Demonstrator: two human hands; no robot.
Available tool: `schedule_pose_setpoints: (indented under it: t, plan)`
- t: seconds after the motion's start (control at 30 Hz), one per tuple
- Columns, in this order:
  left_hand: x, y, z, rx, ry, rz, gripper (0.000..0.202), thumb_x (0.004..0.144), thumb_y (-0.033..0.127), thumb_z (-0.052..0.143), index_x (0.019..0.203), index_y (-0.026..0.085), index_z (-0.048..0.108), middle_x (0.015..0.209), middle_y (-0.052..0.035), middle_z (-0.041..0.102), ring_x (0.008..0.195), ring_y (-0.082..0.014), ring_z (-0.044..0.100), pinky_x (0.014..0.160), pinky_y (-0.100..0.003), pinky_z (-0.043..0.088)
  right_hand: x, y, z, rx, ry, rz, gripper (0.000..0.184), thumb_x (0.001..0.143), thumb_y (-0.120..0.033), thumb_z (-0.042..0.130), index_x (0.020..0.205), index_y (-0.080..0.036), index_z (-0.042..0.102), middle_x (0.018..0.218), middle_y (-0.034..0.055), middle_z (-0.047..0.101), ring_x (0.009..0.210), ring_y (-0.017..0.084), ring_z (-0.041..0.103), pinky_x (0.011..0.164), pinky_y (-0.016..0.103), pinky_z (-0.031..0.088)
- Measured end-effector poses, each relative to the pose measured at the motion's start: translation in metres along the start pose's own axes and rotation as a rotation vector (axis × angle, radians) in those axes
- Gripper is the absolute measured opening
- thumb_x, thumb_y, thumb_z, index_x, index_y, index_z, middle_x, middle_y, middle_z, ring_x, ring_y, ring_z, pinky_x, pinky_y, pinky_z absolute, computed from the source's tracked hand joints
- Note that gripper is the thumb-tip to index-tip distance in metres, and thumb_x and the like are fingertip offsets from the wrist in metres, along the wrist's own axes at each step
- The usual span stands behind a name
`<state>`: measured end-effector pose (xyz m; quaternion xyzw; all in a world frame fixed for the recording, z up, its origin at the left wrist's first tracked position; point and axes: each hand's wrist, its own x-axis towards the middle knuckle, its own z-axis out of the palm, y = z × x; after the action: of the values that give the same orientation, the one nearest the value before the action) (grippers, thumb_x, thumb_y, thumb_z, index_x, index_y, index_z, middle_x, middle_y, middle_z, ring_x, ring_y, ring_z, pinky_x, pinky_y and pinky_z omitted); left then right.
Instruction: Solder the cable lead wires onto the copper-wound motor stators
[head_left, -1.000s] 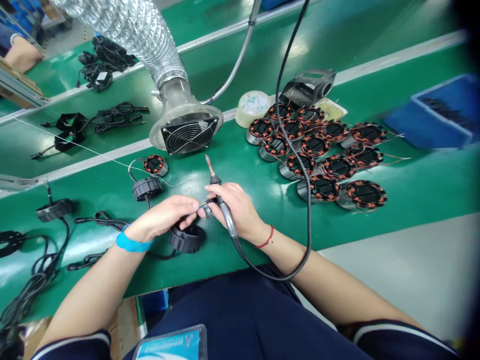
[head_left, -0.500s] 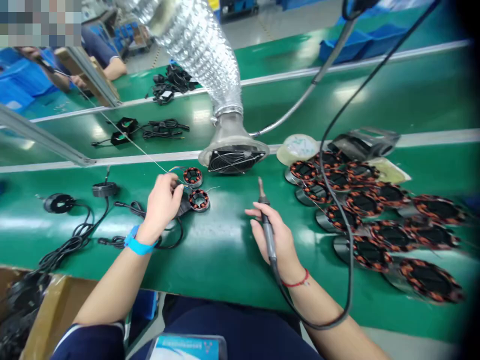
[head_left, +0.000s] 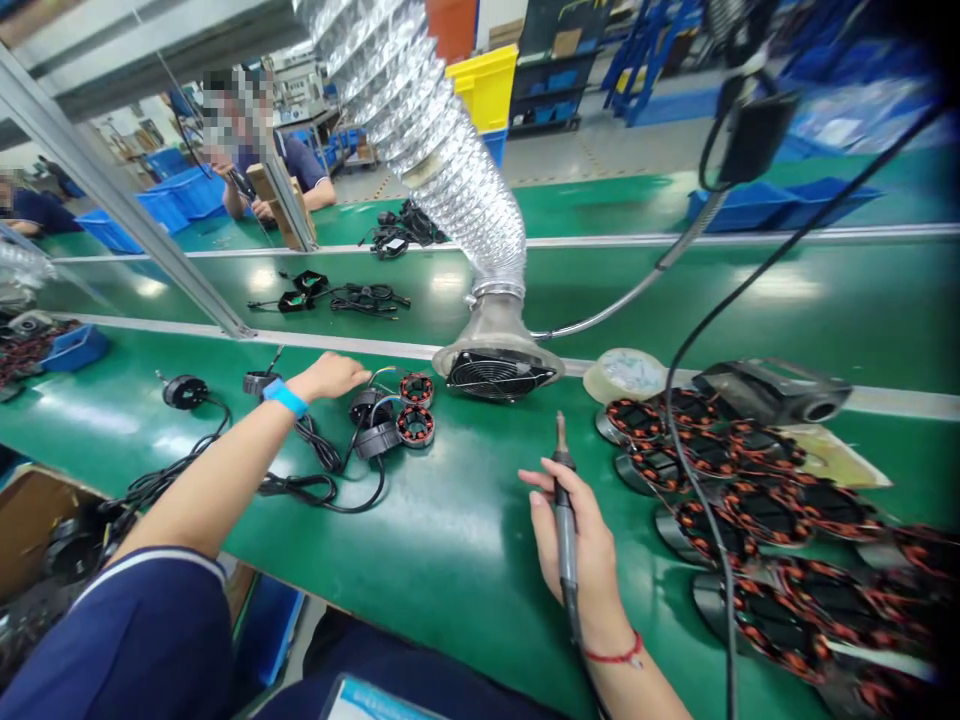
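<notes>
My right hand (head_left: 583, 548) rests on the green belt (head_left: 450, 540), closed round a soldering iron (head_left: 561, 478) whose tip points up and away from me. Its black cord runs back along my wrist. My left hand (head_left: 334, 375) is stretched far forward to the left with the fingers flat and nothing visible in them. Just to its right lie two copper-wound stators (head_left: 415, 425) and a black round housing (head_left: 375, 438) with coloured wires and a black cable (head_left: 315, 490). A blue band circles my left wrist.
A fume fan (head_left: 495, 373) on a silver duct (head_left: 450, 150) stands behind the stators. Several more stators (head_left: 712, 480) crowd the right, beside a tape roll (head_left: 626, 375) and a grey metal holder (head_left: 772, 392). Black cabled parts (head_left: 184, 392) lie left. Another person (head_left: 285, 165) works beyond.
My left hand let go of the stator and housing and slid left and forward, opening flat. The right hand kept the iron and stayed put. My view lifted toward the far benches.
</notes>
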<state>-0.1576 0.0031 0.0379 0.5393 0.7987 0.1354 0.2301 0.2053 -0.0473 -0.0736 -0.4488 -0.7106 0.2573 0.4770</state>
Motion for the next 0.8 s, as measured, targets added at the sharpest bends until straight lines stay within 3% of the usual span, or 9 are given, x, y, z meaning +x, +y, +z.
schedule_pose_setpoints:
  t: [0.07,0.13,0.2,0.27,0.37,0.47,0.6,0.7,0.8]
  plan:
    - [-0.014,-0.014,-0.023,0.134,-0.086,-0.031,0.025,0.074,0.032,0.078,0.064,0.014,0.063,0.065,-0.0007,0.064,0.069,-0.0169,0.061,0.071,-0.029,0.049,0.002,-0.003,-0.001,-0.005,0.003,-0.009,0.029,0.093,-0.028,0.051,0.12,-0.021,0.056,0.094,0.0072,0.076,0.083,0.019,0.074,0.076,0.032,0.061]
    - [-0.027,-0.026,-0.05,0.256,-0.043,-0.081,0.028,0.087,0.04,0.066,0.083,0.012,0.066,0.08,-0.0011,0.066,0.076,-0.0165,0.064,0.074,-0.033,0.053,0.002,-0.006,-0.002,-0.004,-0.008,-0.031,0.028,0.093,-0.027,0.05,0.119,-0.021,0.055,0.093,0.0061,0.076,0.083,0.017,0.074,0.077,0.029,0.06]
    - [-0.037,-0.032,-0.07,0.371,0.132,-0.162,0.031,0.093,0.041,0.058,0.104,0.012,0.065,0.101,-0.0046,0.067,0.091,-0.0192,0.065,0.083,-0.039,0.055,0.002,-0.009,-0.002,0.0,-0.021,-0.059,0.027,0.093,-0.026,0.049,0.119,-0.022,0.055,0.093,0.005,0.076,0.083,0.016,0.074,0.078,0.027,0.06]
    - [-0.046,-0.027,-0.075,0.469,0.332,-0.217,0.036,0.095,0.038,0.055,0.121,0.013,0.058,0.125,-0.0118,0.059,0.112,-0.0261,0.059,0.096,-0.05,0.049,0.001,-0.012,-0.001,0.004,-0.034,-0.081,0.027,0.094,-0.026,0.049,0.119,-0.022,0.055,0.093,0.0042,0.075,0.083,0.015,0.073,0.079,0.026,0.059]
    - [-0.054,0.001,-0.044,0.553,0.403,-0.117,0.044,0.097,0.033,0.047,0.133,0.008,0.051,0.138,-0.0216,0.049,0.131,-0.0344,0.044,0.108,-0.055,0.035,0.001,-0.013,0.0,0.002,-0.055,-0.097,0.027,0.094,-0.026,0.048,0.12,-0.023,0.055,0.094,0.0037,0.075,0.083,0.014,0.073,0.079,0.025,0.059]
    - [-0.058,0.037,0.015,0.557,0.153,0.141,0.042,0.095,0.044,0.05,0.133,0.026,0.056,0.13,-0.0065,0.062,0.123,-0.0229,0.054,0.104,-0.036,0.041,0.001,-0.011,0.001,-0.019,-0.038,-0.078,0.026,0.094,-0.027,0.048,0.119,-0.022,0.055,0.093,0.0039,0.076,0.083,0.014,0.073,0.078,0.024,0.059]
    - [-0.052,0.063,0.072,0.611,-0.005,0.211,0.043,0.086,0.042,0.063,0.122,0.018,0.064,0.111,-0.0146,0.07,0.113,-0.0338,0.059,0.101,-0.05,0.039,0.0,-0.005,0.001,-0.035,-0.02,-0.036,0.027,0.094,-0.029,0.048,0.119,-0.021,0.055,0.092,0.0047,0.076,0.078,0.015,0.074,0.072,0.023,0.06]
    - [-0.036,0.061,0.079,0.619,-0.077,0.181,0.035,0.088,0.037,0.063,0.116,0.015,0.065,0.101,-0.0126,0.07,0.104,-0.0295,0.064,0.098,-0.051,0.043,-0.001,-0.002,0.0,-0.035,-0.035,-0.029,0.027,0.094,-0.029,0.048,0.119,-0.021,0.055,0.093,0.0052,0.077,0.079,0.015,0.074,0.072,0.023,0.06]
    - [-0.01,0.052,0.067,0.597,-0.117,0.132,0.035,0.093,0.038,0.059,0.12,0.017,0.061,0.114,-0.0092,0.065,0.102,-0.0221,0.064,0.092,-0.045,0.052,-0.002,0.0,0.0,-0.015,-0.055,-0.014,0.027,0.095,-0.029,0.048,0.121,-0.022,0.054,0.094,0.0043,0.076,0.084,0.015,0.075,0.074,0.022,0.06]
